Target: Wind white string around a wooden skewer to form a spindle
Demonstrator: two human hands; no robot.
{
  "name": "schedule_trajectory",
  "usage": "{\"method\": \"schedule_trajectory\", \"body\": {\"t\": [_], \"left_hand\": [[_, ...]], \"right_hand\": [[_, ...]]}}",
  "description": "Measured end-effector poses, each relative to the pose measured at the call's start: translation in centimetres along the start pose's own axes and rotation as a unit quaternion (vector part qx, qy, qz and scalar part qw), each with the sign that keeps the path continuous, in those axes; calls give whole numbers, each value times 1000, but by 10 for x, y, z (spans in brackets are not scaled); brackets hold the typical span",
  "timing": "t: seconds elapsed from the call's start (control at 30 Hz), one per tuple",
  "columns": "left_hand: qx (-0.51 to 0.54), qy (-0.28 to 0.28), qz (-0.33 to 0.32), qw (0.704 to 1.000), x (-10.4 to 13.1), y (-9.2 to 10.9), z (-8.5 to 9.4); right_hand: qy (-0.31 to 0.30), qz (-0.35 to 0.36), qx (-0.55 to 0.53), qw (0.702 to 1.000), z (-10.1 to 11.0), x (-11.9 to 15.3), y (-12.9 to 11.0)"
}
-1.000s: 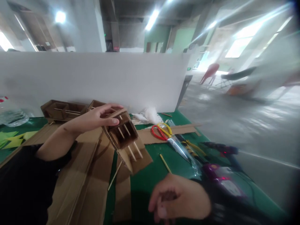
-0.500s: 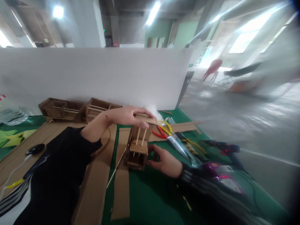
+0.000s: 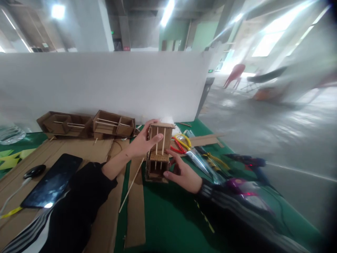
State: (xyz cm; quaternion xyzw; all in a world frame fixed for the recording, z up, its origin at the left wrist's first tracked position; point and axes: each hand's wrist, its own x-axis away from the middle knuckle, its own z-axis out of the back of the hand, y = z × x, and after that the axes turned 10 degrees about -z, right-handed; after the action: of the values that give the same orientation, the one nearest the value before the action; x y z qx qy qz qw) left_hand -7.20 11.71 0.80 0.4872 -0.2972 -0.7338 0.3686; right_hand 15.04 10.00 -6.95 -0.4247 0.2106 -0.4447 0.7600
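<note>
A small cardboard box frame (image 3: pixel 159 156) stands on end in front of me, split by a corrugated cardboard shelf. Two thin wooden sticks (image 3: pixel 163 141) run upright through it, and their ends show in the lower compartment. My left hand (image 3: pixel 145 141) grips its upper left side, thumb across the front by the sticks and fingers behind. Around the lower right side curls my right hand (image 3: pixel 183 173), its thumb at the front edge of the lower compartment and its fingers against the side wall.
Two similar cardboard boxes (image 3: pixel 114 123) stand by the white partition (image 3: pixel 105 84). Scissors with red and yellow handles (image 3: pixel 198 160), pliers (image 3: pixel 217 161) and a power drill (image 3: pixel 249 161) lie to the right. A phone (image 3: pixel 52 181) and mouse (image 3: pixel 34 171) rest on cardboard at left.
My left hand has slid from the top of the box frame to its left side. The frame has tipped more upright, and my right hand now closes on its lower right side.
</note>
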Motion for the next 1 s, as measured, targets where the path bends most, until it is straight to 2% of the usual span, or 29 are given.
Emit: {"method": "schedule_trajectory", "body": {"t": [0.1,0.27,0.43,0.67,0.87,1.0], "left_hand": [[32,21,-12,999,4,-12,-4],[24,11,-28,999,1,-12,-4],[10,14,-30,999,2,-11,-3],[33,28,-42,998,5,-11,-4],[51,15,-51,997,7,-11,-4],[95,-18,-68,993,7,-9,-2]], "right_hand": [[7,13,21,1000,1,-3,-4],[61,41,59,996,2,-7,-17],[50,7,124,991,-2,-5,-26],[91,-6,104,990,-5,-4,-30],[130,9,57,990,10,-12,-45],[163,24,62,984,22,-18,-59]]}}
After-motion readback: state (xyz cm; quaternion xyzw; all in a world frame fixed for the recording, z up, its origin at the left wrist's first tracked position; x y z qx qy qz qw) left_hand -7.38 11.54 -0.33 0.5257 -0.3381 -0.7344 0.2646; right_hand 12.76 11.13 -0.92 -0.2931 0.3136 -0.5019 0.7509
